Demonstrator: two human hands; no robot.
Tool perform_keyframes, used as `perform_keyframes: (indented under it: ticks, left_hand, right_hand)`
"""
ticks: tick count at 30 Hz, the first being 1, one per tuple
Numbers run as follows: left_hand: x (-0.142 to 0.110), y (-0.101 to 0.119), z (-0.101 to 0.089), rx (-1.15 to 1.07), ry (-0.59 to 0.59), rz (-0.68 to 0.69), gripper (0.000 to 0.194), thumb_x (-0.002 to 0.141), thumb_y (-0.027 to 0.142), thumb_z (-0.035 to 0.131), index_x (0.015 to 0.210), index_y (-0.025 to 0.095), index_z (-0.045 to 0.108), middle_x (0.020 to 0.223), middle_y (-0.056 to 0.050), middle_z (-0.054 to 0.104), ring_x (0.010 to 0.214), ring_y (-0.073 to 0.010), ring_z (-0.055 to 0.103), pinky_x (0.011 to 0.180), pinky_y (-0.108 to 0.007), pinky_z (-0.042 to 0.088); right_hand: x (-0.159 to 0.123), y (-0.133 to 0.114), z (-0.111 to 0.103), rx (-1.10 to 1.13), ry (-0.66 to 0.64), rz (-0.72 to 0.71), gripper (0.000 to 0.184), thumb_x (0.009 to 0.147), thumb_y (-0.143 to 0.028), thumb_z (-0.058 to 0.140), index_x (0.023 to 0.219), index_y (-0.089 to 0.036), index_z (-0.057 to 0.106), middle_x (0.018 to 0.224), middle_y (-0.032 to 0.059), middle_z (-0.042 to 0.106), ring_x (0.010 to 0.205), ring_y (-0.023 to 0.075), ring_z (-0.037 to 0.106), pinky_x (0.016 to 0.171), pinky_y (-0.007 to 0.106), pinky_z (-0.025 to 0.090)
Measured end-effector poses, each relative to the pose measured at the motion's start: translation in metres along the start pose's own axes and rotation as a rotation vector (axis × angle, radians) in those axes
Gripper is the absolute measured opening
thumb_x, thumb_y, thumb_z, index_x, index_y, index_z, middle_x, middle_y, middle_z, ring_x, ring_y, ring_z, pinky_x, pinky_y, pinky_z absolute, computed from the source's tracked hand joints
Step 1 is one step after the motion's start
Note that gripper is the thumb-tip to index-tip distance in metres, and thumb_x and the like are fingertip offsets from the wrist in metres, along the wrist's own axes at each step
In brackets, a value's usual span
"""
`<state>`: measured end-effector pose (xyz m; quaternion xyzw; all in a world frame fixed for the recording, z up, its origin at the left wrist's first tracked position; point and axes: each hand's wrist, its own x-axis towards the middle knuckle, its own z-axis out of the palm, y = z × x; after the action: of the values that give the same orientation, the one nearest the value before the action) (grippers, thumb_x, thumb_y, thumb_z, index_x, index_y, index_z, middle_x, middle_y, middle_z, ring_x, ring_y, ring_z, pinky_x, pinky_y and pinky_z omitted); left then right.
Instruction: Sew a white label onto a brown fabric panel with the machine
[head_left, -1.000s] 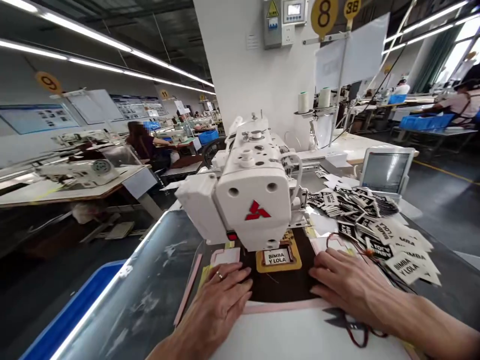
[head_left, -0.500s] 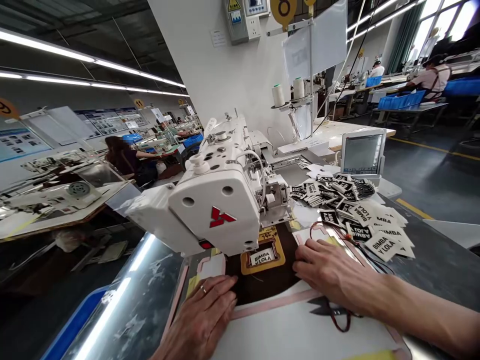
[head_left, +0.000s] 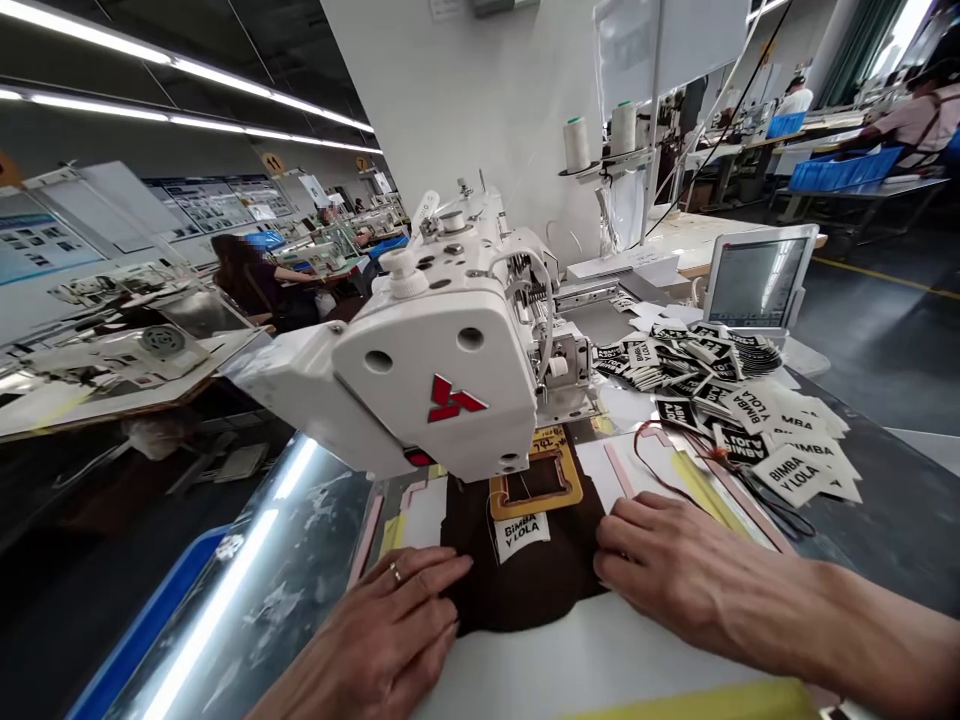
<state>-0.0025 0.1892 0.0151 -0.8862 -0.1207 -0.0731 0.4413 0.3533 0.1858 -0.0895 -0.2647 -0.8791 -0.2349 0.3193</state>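
A dark brown fabric piece (head_left: pixel 525 580) lies on the white work surface below the white sewing machine head (head_left: pixel 435 380). A white "BIMBA Y LOLA" label (head_left: pixel 521 533) sits on it, just below the yellow clamp frame (head_left: pixel 536 482). My left hand (head_left: pixel 390 630), with a ring, lies flat with fingers stretched on the fabric's left edge. My right hand (head_left: pixel 667 570) rests fingers-down on the fabric's right edge. Neither hand grips anything.
A heap of black and white labels (head_left: pixel 742 410) lies at the right, with a small screen (head_left: pixel 757 280) behind. Thread cones (head_left: pixel 600 140) stand at the back. A blue bin (head_left: pixel 150 640) is at the lower left. Other people sit at far tables.
The brown fabric has slid toward me, so the label now lies outside and below the yellow frame. Both hands moved back with it.
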Motion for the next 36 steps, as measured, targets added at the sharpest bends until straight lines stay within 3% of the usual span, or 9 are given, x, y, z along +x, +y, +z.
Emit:
perform_keyframes:
  ticks: [3, 7, 11, 15, 29, 32, 36]
  left_hand:
    - [0.004, 0.004, -0.004, -0.04, 0.051, -0.011, 0.012, 0.096, 0.023, 0.067, 0.106, 0.018, 0.064, 0.143, -0.007, 0.056, 0.144, -0.0138, 0.041, 0.118, -0.028, 0.038]
    - [0.021, 0.016, -0.006, -0.028, 0.076, 0.022, 0.041, 0.1, 0.039, 0.064, 0.133, 0.014, 0.059, 0.152, -0.006, 0.05, 0.147, -0.0167, 0.039, 0.12, -0.028, 0.039]
    - [0.041, 0.025, 0.004, -0.046, 0.049, 0.087, 0.044, 0.105, 0.033, 0.056, 0.142, 0.009, 0.057, 0.161, -0.008, 0.04, 0.15, -0.0228, 0.034, 0.12, -0.039, 0.04]
    - [0.05, 0.026, 0.017, 0.03, 0.023, 0.086, 0.046, 0.106, 0.04, 0.053, 0.142, 0.012, 0.059, 0.16, -0.005, 0.042, 0.147, -0.0243, 0.039, 0.11, -0.045, 0.049]
    - [0.045, 0.024, 0.026, -0.024, 0.006, 0.062, 0.048, 0.104, 0.037, 0.057, 0.146, 0.013, 0.055, 0.161, -0.003, 0.041, 0.148, -0.0238, 0.037, 0.122, -0.046, 0.029]
    - [0.049, 0.028, 0.029, -0.136, 0.111, -0.006, 0.038, 0.105, 0.034, 0.057, 0.138, 0.014, 0.059, 0.153, -0.002, 0.051, 0.141, -0.0207, 0.044, 0.122, -0.039, 0.027]
    - [0.056, 0.034, 0.033, -0.239, 0.229, -0.08, 0.024, 0.101, 0.014, 0.06, 0.125, 0.013, 0.063, 0.14, -0.003, 0.061, 0.124, -0.0189, 0.053, 0.111, -0.037, 0.037]
  right_hand:
    - [0.001, 0.0, 0.004, -0.008, 0.02, -0.002, 0.011, 0.106, -0.01, 0.042, 0.097, -0.016, 0.047, 0.1, 0.0042, 0.052, 0.086, 0.0209, 0.038, 0.073, 0.037, 0.021]
    - [0.002, -0.001, 0.007, -0.048, 0.046, -0.022, 0.008, 0.104, -0.01, 0.045, 0.102, -0.016, 0.05, 0.101, 0.0043, 0.052, 0.087, 0.0209, 0.038, 0.072, 0.038, 0.022]
    - [0.001, -0.003, 0.008, -0.085, 0.043, -0.022, 0.012, 0.105, -0.012, 0.044, 0.111, -0.016, 0.054, 0.104, 0.0042, 0.053, 0.09, 0.0204, 0.041, 0.075, 0.039, 0.025]
    - [0.0, -0.003, 0.009, -0.103, 0.069, -0.027, 0.014, 0.106, -0.016, 0.046, 0.116, -0.016, 0.057, 0.106, 0.0041, 0.055, 0.091, 0.0205, 0.043, 0.074, 0.04, 0.026]
    - [0.001, -0.004, 0.01, -0.132, 0.103, -0.037, 0.02, 0.103, -0.018, 0.051, 0.121, -0.015, 0.059, 0.104, 0.0038, 0.056, 0.089, 0.0207, 0.044, 0.075, 0.041, 0.027]
    - [0.0, -0.003, 0.014, -0.152, 0.111, -0.041, 0.022, 0.104, -0.019, 0.051, 0.124, -0.015, 0.06, 0.109, 0.0034, 0.057, 0.091, 0.0201, 0.046, 0.078, 0.041, 0.029]
    - [0.0, -0.001, 0.017, -0.065, 0.144, -0.003, 0.023, 0.107, -0.03, 0.051, 0.124, -0.019, 0.062, 0.112, 0.0014, 0.06, 0.095, 0.0189, 0.049, 0.081, 0.04, 0.03]
